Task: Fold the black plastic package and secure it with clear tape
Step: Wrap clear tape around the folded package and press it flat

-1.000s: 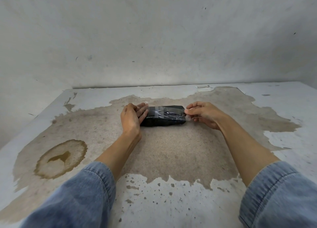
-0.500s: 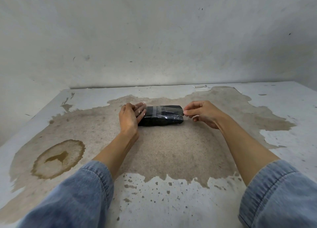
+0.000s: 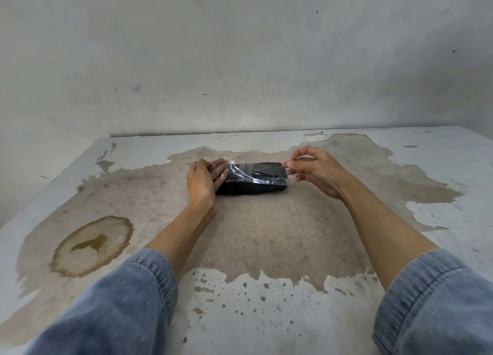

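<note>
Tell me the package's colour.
The package is black, with clear tape across it; head view.

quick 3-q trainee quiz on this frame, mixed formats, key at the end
1. True or false: the black package lies flat on the table.
2. What does the right hand pinch? A) the end of the clear tape at the package's right end B) scissors C) its own sleeve
3. Fill in: the left hand presses down on the package's ___ end.
Key: 1 true; 2 A; 3 left.
</note>
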Demonstrator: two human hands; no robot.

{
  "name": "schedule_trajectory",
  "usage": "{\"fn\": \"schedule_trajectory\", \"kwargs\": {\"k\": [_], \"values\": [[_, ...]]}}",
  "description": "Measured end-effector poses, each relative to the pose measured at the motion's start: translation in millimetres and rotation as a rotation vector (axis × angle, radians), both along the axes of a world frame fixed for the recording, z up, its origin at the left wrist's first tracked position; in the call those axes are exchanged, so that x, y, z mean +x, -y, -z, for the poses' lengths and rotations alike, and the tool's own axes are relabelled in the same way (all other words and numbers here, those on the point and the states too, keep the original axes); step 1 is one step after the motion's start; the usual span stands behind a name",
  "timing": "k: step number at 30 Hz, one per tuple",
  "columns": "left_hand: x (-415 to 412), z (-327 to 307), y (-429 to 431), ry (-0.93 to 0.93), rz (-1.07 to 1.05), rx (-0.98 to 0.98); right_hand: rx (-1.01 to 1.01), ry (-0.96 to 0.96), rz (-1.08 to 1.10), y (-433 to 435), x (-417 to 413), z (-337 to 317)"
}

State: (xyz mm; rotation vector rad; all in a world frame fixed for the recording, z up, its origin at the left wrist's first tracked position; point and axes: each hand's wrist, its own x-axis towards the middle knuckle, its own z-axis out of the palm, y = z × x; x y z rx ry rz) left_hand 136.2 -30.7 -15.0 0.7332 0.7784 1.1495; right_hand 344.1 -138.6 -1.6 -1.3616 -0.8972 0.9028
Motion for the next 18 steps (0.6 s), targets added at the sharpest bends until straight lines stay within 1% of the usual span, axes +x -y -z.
{"fn": "schedule_trajectory", "kwargs": {"k": [2, 13, 18], "values": [[0, 0, 0, 0.001, 0.001, -0.002, -0.030, -0.029, 0.005, -2, 2, -2], [0, 2, -1, -0.024, 0.002, 0.006, -0.296, 0.193, -0.070, -9, 1, -7], [-1, 2, 0, -0.010, 0.007, -0.005, -0.344, 0.182, -0.040, -13, -1, -7]]}}
